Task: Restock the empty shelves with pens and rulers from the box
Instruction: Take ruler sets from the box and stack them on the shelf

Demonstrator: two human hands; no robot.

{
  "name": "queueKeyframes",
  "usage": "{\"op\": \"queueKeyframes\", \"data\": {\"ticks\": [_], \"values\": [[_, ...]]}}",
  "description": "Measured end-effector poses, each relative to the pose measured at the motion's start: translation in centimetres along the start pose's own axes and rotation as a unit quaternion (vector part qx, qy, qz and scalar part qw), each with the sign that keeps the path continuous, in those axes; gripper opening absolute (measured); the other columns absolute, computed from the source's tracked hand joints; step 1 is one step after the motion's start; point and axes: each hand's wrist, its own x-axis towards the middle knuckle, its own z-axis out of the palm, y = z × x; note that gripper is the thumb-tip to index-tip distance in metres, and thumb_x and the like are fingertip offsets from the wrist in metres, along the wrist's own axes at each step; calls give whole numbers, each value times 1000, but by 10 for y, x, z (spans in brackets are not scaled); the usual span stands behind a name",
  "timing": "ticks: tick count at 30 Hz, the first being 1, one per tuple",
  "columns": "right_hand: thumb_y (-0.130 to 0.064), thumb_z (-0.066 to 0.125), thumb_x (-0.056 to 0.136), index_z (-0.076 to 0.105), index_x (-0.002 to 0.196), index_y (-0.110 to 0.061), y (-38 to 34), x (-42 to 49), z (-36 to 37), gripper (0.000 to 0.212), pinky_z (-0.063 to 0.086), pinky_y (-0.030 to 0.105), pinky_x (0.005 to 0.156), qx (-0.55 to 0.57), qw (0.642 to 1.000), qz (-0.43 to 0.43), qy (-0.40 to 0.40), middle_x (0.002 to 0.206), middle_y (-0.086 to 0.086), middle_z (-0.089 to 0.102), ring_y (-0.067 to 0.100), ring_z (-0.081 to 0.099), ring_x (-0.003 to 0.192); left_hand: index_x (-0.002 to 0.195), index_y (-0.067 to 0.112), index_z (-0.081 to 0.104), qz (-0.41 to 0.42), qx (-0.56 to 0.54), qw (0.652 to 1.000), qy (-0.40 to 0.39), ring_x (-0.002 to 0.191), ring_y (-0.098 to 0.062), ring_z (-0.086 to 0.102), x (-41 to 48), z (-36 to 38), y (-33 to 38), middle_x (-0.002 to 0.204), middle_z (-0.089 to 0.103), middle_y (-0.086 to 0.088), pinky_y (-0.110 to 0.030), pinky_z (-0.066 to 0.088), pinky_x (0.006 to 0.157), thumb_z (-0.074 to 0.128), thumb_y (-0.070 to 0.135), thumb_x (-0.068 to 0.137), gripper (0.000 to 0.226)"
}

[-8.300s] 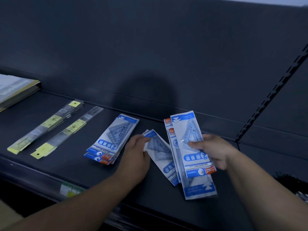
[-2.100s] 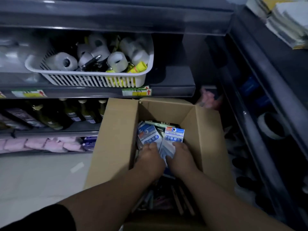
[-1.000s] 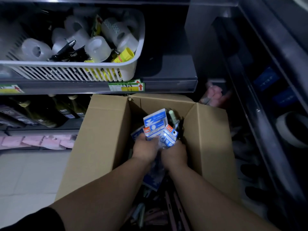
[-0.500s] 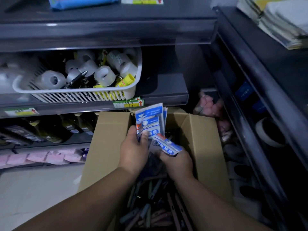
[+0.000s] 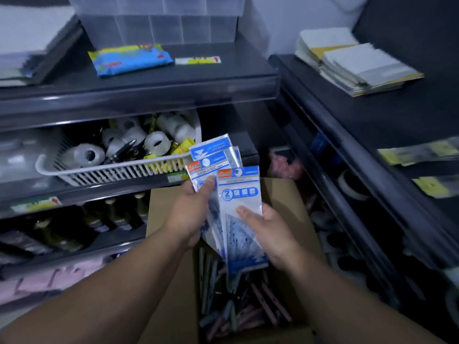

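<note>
Ruler packs (image 5: 238, 194), blue-white GEOMETRIC sleeves, are fanned upright above the open box (image 5: 283, 194), held in both hands. Left hand (image 5: 191, 214) grips the rear packs, thumb pressed on the front, fingers curled behind. Right hand (image 5: 268, 229) pinches the front pack near its middle, thumb on top, fingers under. Pens (image 5: 238, 314) lie loose in the box bottom below the packs. Basket (image 5: 111, 170) of tape rolls (image 5: 84, 155) sits on the shelf behind, left of the packs. Blue packet (image 5: 130, 59) on the shelf above. Paper stacks (image 5: 357, 65) on the right shelf.
</note>
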Motion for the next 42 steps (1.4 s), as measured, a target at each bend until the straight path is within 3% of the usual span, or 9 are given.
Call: {"op": "queueKeyframes", "data": {"ticks": [6, 11, 13, 16, 21, 24, 30, 35, 42], "values": [[-16, 58, 95, 63, 120, -13, -35, -58, 5, 25, 53, 50, 91, 113, 993, -20, 34, 114, 12, 71, 32, 68, 105, 123, 8, 57, -13, -22, 982, -190, 104, -33, 67, -44, 14, 34, 112, 71, -13, -50, 53, 92, 51, 20, 99, 27], [-12, 62, 92, 62, 122, -14, -59, -118, -10, 30, 50, 53, 97, 149, 979, -77, 115, 117, 12, 70, 36, 65, 110, 110, 9, 63, 13, 14, 963, -270, 88, -28, 71, -88, 46, 53, 101, 74, -12, -39, 59, 74, 50, 13, 99, 18], [-11, 62, 92, 63, 120, -12, -69, -147, -24, 27, 54, 47, 90, 163, 973, -91, 140, 113, 13, 72, 33, 68, 104, 108, 7, 66, 28, 37, 953, -299, 87, -30, 71, -108, 66, 56, 99, 74, -13, -41, 59, 75, 54, 15, 97, 18], [-11, 60, 93, 65, 117, -10, -82, -187, -55, 24, 58, 41, 79, 193, 956, -114, 190, 110, 13, 73, 28, 71, 95, 104, 7, 67, 57, 78, 938, -334, 76, -21, 72, -140, 105, 56, 93, 75, -10, -30, 58, 60, 57, 11, 95, 15], [-6, 60, 92, 62, 120, -8, -97, -249, -124, 28, 54, 52, 90, 257, 921, -156, 247, 114, 17, 71, 36, 67, 104, 105, 21, 69, 140, 197, 879, -412, 93, -20, 72, -186, 178, 45, 100, 75, 1, -44, 57, 84, 68, 14, 88, 18], [-6, 62, 91, 60, 124, -7, -99, -287, -175, 33, 50, 59, 93, 276, 900, -172, 289, 114, 18, 70, 40, 67, 104, 108, 18, 67, 139, 196, 876, -417, 89, -17, 72, -224, 228, 28, 100, 74, 1, -37, 59, 79, 72, 12, 84, 25], [-5, 65, 88, 58, 124, -10, -88, -362, -290, 37, 56, 55, 81, 312, 863, -178, 356, 110, 17, 72, 39, 69, 98, 94, 24, 63, 155, 265, 850, -428, 80, -15, 71, -294, 339, -21, 88, 74, 1, -35, 59, 72, 76, 18, 81, 19], [-8, 68, 86, 61, 120, -7, -69, -406, -365, 34, 56, 56, 79, 347, 840, -155, 386, 107, 18, 72, 38, 70, 96, 92, 10, 65, 65, 239, 860, -447, 83, -29, 71, -335, 416, -66, 92, 73, -14, -42, 59, 74, 72, 13, 85, 10], [-10, 72, 84, 62, 121, -9, -36, -433, -423, 38, 57, 57, 72, 384, 800, -126, 444, 108, 16, 73, 37, 70, 96, 88, 6, 61, -61, 223, 881, -414, 74, -27, 67, -347, 465, -107, 91, 70, -18, -44, 57, 74, 66, 16, 90, 12]]}}
